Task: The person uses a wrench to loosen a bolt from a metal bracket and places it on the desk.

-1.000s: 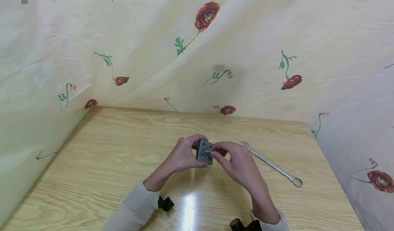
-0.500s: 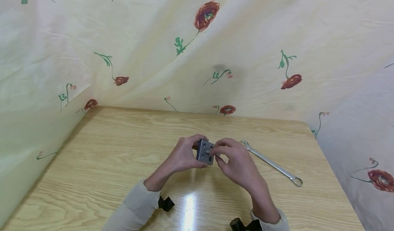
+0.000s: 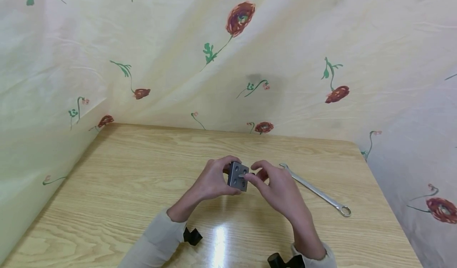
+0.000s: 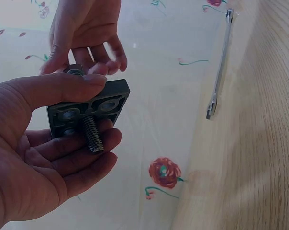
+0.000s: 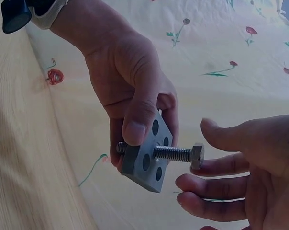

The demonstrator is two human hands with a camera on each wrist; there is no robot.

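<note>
My left hand (image 3: pixel 212 180) grips a small grey square metal plate (image 3: pixel 238 182) above the table, thumb on one edge and fingers beneath. The plate has a hole near each corner. A hex bolt (image 5: pixel 173 154) passes through its middle. In the right wrist view a length of thread and the bolt head stand out on the near side. The threaded end (image 4: pixel 93 134) sticks out on the other side, beside my left fingers. My right hand (image 3: pixel 280 188) is at the bolt head, its thumb apart from it; the index finger lies close behind the head, contact unclear.
A combination wrench (image 3: pixel 315 188) lies on the wooden table (image 3: pixel 143 173) to the right of my right hand. Flower-printed cloth (image 3: pixel 178 62) hangs behind the table and along its sides.
My right fingers have shifted about the bolt head, and thumb and index finger have now spread apart. The left hand keeps the plate nearly still; the wrench has not moved.
</note>
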